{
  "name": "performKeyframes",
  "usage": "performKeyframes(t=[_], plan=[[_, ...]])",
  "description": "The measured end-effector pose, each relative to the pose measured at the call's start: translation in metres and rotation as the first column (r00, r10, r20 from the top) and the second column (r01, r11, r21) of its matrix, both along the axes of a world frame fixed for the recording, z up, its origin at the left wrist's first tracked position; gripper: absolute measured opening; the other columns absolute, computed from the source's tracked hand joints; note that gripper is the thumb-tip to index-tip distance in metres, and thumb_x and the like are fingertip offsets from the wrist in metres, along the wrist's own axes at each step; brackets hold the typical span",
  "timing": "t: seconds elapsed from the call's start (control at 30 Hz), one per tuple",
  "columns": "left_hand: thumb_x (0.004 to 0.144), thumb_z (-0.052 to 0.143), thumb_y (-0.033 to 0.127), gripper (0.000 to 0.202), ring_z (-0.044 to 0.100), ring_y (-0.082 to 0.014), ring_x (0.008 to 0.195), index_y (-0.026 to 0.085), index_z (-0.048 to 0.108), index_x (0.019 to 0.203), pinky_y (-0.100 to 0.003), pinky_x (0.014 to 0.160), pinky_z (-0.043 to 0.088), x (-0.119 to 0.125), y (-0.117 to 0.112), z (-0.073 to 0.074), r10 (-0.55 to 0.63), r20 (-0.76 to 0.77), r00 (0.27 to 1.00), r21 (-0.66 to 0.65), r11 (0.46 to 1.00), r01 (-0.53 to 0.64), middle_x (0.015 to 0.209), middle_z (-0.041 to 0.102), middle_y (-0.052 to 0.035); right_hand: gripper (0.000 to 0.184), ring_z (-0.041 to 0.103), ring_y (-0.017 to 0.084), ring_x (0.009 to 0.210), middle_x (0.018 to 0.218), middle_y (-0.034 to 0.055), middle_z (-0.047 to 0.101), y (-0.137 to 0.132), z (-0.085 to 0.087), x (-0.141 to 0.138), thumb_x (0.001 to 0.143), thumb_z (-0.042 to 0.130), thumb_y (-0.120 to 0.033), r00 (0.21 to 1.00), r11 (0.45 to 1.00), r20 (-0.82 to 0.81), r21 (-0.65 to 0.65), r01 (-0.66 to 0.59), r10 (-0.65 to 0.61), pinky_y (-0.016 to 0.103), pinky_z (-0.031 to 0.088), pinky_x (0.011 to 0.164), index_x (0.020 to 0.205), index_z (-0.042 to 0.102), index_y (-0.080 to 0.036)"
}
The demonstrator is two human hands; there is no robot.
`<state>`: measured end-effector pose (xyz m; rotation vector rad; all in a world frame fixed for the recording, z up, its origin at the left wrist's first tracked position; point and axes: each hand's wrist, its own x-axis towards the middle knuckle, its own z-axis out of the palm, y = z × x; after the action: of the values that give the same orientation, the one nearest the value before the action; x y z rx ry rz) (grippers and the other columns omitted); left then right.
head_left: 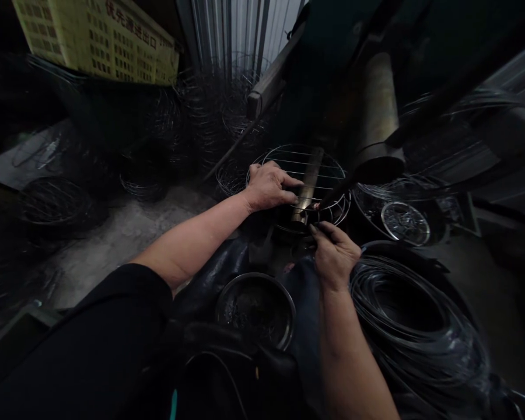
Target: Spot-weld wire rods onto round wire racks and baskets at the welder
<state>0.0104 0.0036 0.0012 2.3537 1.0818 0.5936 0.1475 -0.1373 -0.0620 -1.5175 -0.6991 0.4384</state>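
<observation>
A round wire rack [284, 153] with parallel cross wires lies over a brass-coloured bar [314, 169] of the machine. My left hand [269, 186] grips the rack's left rim, with thumb and forefinger reaching over it toward the bar. My right hand [336, 254] is closed in a pinch just below the rack's near rim, close to the end of the bar. Whatever lies between its fingertips is too small and dark to make out. Above and to the right, a thick metal cylinder [380, 111] of the machine comes down near the rack.
Between my legs sits a metal bowl [284, 291] with small bits inside. A big wire coil [441, 344] lies at right, below a tub holding a round wire piece [406, 224]. Stacked wire rings [201, 111] and a yellow crate [100, 41] stand at back left.
</observation>
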Motion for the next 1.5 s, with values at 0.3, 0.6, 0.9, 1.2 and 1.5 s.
performKeyframes(t=[0.3, 0.6, 0.9, 1.2, 1.5], plan=[[0.073, 0.07, 0.042, 0.034, 0.049, -0.0306, 0.119, 0.033, 0.076, 0.105, -0.053, 0.104, 0.024, 0.0, -0.008, -0.005, 0.009, -0.008, 1.0, -0.033, 0.999, -0.009, 0.099, 0.07, -0.0016, 0.027, 0.06, 0.013, 0.055, 0.064, -0.0031, 0.064, 0.0, -0.005, 0.009, 0.058, 0.081, -0.035, 0.999, 0.999, 0.037, 0.03, -0.028, 0.027, 0.027, 0.051, 0.052, 0.077, 0.073, -0.017], [0.071, 0.078, 0.049, 0.037, 0.035, -0.0397, 0.13, 0.028, 0.075, 0.102, -0.059, 0.1, 0.028, -0.011, 0.021, 0.011, 0.02, -0.102, 0.995, 0.006, 1.0, -0.02, 0.113, 0.061, -0.004, 0.022, 0.069, 0.021, 0.084, 0.09, 0.0061, 0.074, -0.084, -0.037, -0.044, 0.083, 0.06, -0.03, 0.745, 0.777, 0.348, -0.523, -0.35, 0.57, 0.034, 0.054, 0.083, 0.093, 0.077, -0.02], [0.064, 0.084, 0.054, 0.048, 0.031, -0.0348, 0.123, 0.025, 0.073, 0.101, -0.059, 0.106, 0.019, -0.036, 0.005, 0.008, 0.063, -0.183, 0.981, 0.062, 0.997, -0.052, 0.106, 0.065, -0.0065, 0.033, 0.066, 0.026, 0.101, 0.105, 0.0165, 0.071, -0.099, -0.055, -0.091, 0.083, 0.047, -0.008, 0.212, 0.113, 0.059, -0.961, -0.253, 0.976, 0.03, 0.049, 0.085, 0.092, 0.078, -0.012], [0.069, 0.073, 0.049, 0.062, 0.047, -0.0332, 0.117, 0.024, 0.064, 0.124, -0.045, 0.094, 0.043, -0.036, -0.023, 0.005, 0.18, -0.155, 0.971, 0.185, 0.971, -0.15, 0.116, 0.062, -0.0085, 0.027, 0.072, 0.021, 0.081, 0.089, 0.0064, 0.077, -0.074, 0.017, -0.002, 0.082, 0.06, -0.035, 0.695, 0.79, 0.417, -0.488, -0.372, 0.585, 0.031, 0.055, 0.078, 0.095, 0.078, -0.021], [0.064, 0.076, 0.05, 0.055, 0.052, -0.0302, 0.105, 0.019, 0.07, 0.109, -0.041, 0.09, 0.044, -0.024, -0.033, 0.004, 0.231, -0.141, 0.963, 0.272, 0.944, -0.187, 0.104, 0.064, -0.0088, 0.025, 0.07, 0.023, 0.068, 0.075, 0.0071, 0.076, -0.014, 0.038, -0.007, 0.073, 0.065, -0.035, 0.875, 0.969, 0.46, -0.246, -0.037, 0.15, 0.036, 0.055, 0.07, 0.083, 0.079, -0.017]])
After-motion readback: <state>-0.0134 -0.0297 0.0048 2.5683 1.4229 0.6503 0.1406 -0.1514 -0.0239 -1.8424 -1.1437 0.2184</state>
